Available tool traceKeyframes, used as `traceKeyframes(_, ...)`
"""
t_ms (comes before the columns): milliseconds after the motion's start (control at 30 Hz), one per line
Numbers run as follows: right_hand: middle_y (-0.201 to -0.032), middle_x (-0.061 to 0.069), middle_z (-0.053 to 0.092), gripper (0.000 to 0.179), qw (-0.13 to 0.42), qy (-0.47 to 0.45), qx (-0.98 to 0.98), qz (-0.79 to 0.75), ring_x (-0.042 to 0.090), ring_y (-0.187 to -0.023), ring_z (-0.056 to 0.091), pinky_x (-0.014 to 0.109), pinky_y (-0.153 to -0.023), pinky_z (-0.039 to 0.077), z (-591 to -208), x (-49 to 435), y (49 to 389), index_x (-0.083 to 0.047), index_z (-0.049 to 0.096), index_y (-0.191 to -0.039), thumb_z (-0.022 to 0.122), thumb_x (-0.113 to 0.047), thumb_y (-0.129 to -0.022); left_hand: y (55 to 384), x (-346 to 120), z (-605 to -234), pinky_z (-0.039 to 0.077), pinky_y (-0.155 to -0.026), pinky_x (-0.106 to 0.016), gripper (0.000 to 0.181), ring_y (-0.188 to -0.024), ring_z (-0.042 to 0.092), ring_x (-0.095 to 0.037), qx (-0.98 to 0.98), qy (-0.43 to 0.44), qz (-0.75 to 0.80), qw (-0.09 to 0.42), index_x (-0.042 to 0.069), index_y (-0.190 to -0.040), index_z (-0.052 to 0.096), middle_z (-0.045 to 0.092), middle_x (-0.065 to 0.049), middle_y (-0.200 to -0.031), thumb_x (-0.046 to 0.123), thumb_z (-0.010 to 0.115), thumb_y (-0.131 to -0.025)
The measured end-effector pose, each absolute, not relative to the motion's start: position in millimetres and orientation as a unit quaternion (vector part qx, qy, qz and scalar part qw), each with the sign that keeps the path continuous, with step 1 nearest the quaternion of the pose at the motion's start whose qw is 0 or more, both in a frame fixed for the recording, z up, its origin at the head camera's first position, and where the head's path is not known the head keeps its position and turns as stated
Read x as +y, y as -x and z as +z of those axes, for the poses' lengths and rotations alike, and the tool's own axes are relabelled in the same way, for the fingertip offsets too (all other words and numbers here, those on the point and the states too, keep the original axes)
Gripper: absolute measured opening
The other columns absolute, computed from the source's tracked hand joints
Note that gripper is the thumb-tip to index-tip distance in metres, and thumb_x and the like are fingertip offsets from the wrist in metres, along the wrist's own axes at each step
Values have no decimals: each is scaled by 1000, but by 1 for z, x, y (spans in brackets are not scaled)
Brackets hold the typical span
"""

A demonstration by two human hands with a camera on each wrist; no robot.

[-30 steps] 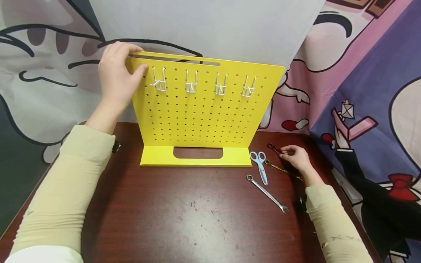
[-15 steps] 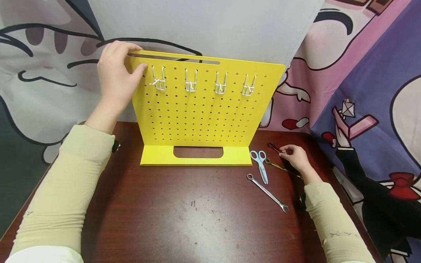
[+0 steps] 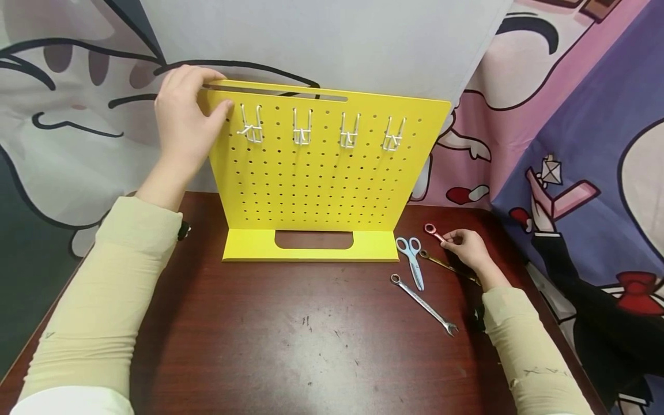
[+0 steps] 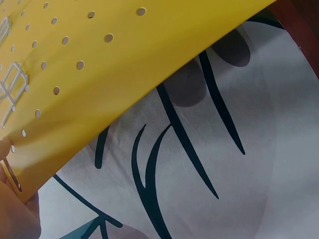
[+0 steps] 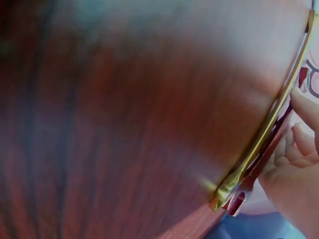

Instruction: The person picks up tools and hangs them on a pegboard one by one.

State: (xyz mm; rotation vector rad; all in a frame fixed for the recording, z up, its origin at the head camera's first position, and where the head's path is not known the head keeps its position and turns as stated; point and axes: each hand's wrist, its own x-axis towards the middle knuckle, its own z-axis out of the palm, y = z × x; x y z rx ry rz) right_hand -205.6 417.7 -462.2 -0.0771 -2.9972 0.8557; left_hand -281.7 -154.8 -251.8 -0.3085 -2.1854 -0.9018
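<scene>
My left hand grips the top left corner of a yellow pegboard, thumb on the front face and fingers over the top edge. Four-sided white wire hooks hang in a row near the board's top. At the right, my right hand pinches a red wrench between thumb and fingers; its ring end points toward the board. In the right wrist view the red wrench lies alongside a gold wrench. The gold wrench rests on the table just in front of that hand.
Light blue scissors lie beside the board's right foot. A silver wrench is on the dark wooden table, nearer to me. Printed cloth hangs behind the board and along the right side.
The red wrench's ring end has tipped and now shows brighter red, while the right hand stays at nearly the same spot. The left hand keeps its grip on the board.
</scene>
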Motion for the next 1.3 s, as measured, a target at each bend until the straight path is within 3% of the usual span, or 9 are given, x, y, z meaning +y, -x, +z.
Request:
traceKeyframes(100, -82, 11, 68, 23, 7, 30, -959, 283, 9, -74, 53, 21, -69, 40, -463, 418, 205, 10, 74, -102, 78, -11, -95, 282, -154, -252, 38, -119, -34, 29, -131, 60, -29, -853, 120, -350, 369, 3, -124, 74, 74, -14, -128, 13, 76, -98)
traceKeyframes(400, -86, 14, 77, 26, -1, 40, -947, 318, -1, -69, 52, 19, -64, 42, -459, 423, 201, 11, 75, -105, 77, -14, -97, 283, -153, -253, 39, -118, -34, 29, -130, 61, -29, -853, 121, -350, 367, 3, -124, 74, 75, -14, -128, 14, 76, -98)
traceKeyframes(867, -76, -27, 58, 33, 53, 54, -920, 386, -2, -68, 48, 18, -59, 41, -423, 411, 199, 9, 73, -115, 73, -20, -100, 281, -154, -253, 39, -118, -35, 28, -131, 60, -29, -851, 119, -351, 371, 3, -124, 75, 75, -14, -128, 14, 76, -98)
traceKeyframes(1300, -80, -27, 63, 33, 90, 19, -883, 461, -2, -78, 55, 11, -68, 47, -374, 354, 205, 8, 70, -116, 74, -20, -101, 281, -154, -253, 39, -118, -35, 28, -132, 60, -29, -848, 119, -353, 377, 4, -124, 75, 75, -14, -128, 14, 76, -97)
